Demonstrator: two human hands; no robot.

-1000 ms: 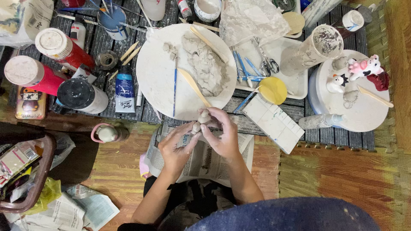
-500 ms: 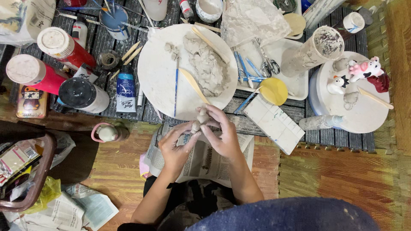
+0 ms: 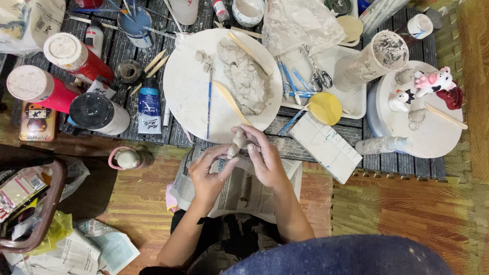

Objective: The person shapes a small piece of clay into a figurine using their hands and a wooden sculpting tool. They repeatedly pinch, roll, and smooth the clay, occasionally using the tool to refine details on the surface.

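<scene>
Shaping a small clay figure over newspaper

Held item: grey clay figure point(image 3: 236, 141), pinched between both hands just above the near edge of the round white board point(image 3: 188, 86).
Left hand point(image 3: 208, 170): fingers curled, thumb and fingertips closed on the lower part of the figure.
Right hand point(image 3: 262, 155): fingers bent, tips pressed to the figure's upper right side.
Beneath the hands: a spread newspaper point(image 3: 239, 191) on the lap, over a wood-pattern floor.
On the board: a wooden modelling stick point(image 3: 230, 102), a thin blue-handled tool point(image 3: 209, 104), a large lump of grey clay point(image 3: 247, 81).
Left of the board: a blue paint tube point(image 3: 149, 108), a black-capped jar point(image 3: 97, 112), two red bottles with white caps point(image 3: 71, 56).
Right of the board: a yellow disc point(image 3: 325, 108), a white gridded block point(image 3: 326, 146), a white tray with scissors point(image 3: 318, 76).
Far right: a white turntable point(image 3: 433, 137) carrying small painted animal figures point(image 3: 433, 81).
</scene>
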